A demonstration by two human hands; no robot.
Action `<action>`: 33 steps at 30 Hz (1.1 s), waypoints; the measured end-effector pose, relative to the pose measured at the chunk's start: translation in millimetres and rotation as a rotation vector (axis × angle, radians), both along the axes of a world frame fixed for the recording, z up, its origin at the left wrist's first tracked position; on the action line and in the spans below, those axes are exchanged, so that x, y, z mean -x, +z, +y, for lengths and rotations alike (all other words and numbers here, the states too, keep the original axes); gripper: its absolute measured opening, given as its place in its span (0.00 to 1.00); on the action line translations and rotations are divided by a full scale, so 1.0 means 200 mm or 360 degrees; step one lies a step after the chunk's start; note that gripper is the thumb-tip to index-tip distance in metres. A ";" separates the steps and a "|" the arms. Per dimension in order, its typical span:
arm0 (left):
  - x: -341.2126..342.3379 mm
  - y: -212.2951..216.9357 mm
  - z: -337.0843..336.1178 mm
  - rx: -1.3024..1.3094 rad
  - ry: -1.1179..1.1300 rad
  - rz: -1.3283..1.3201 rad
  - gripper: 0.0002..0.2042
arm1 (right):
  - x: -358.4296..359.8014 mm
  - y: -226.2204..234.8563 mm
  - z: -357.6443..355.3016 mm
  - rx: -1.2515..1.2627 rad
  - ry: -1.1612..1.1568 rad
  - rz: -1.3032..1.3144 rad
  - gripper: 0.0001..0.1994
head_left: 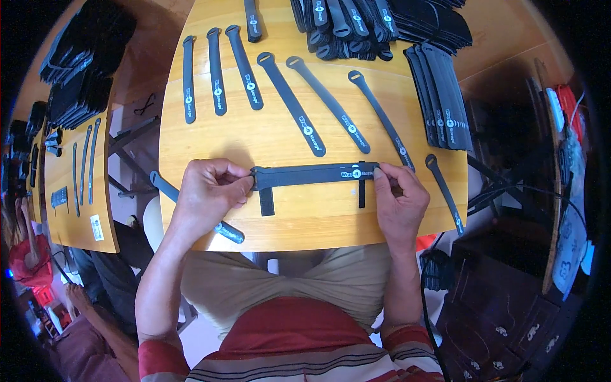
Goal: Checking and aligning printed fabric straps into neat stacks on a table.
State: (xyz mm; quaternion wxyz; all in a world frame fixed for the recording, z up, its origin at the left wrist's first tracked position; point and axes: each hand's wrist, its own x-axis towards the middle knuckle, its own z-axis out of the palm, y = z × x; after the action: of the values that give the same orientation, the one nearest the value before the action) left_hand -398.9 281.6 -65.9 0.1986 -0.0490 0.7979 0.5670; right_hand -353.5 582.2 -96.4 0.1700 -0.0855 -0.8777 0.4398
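A black strap (305,176) with white print lies stretched sideways near the table's front edge, pinched at both ends. My left hand (213,194) closes thumb and fingertips on its left end. At the printed right end, my right hand (401,197) grips with thumb and fingers. Under the strap, a short black strip (267,202) sticks out near my left hand, and a narrower black strip (362,194) near my right. Another strap (167,187) passes beneath my left hand and wrist, partly hidden. A single strap (445,194) lies to the right of my right hand.
Several loose straps (289,102) are spread over the wooden table (210,143). A fanned stack of straps (439,95) lies at the right, with piled bundles (347,25) at the back. On the left, another table (70,219) holds black stacks; a person's arm (105,325) shows nearby.
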 end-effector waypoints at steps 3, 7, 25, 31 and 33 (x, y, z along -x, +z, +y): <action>0.00 -0.01 -0.01 0.0011 -0.0003 -0.0001 0.02 | 0.00 0.00 0.00 -0.0001 0.0003 0.0009 0.05; 0.01 0.01 0.00 0.0013 0.0013 -0.0071 0.03 | 0.00 0.01 -0.01 0.0019 0.0003 0.0010 0.05; 0.01 0.00 0.00 0.0012 -0.0021 -0.0038 0.02 | 0.00 0.02 -0.01 -0.0070 0.0020 0.0026 0.05; 0.01 0.01 0.00 0.0046 -0.0022 -0.0014 0.03 | 0.00 0.02 -0.02 -0.0112 0.0027 0.0040 0.04; 0.01 0.01 0.00 0.0046 -0.0011 -0.0037 0.03 | 0.00 0.02 -0.02 -0.0115 0.0027 0.0046 0.04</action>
State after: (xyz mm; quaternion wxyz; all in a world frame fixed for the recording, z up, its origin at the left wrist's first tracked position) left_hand -401.1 282.1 -63.6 0.2089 -0.0556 0.8038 0.5542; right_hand -353.6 579.1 -92.8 0.1819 -0.0656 -0.8912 0.4103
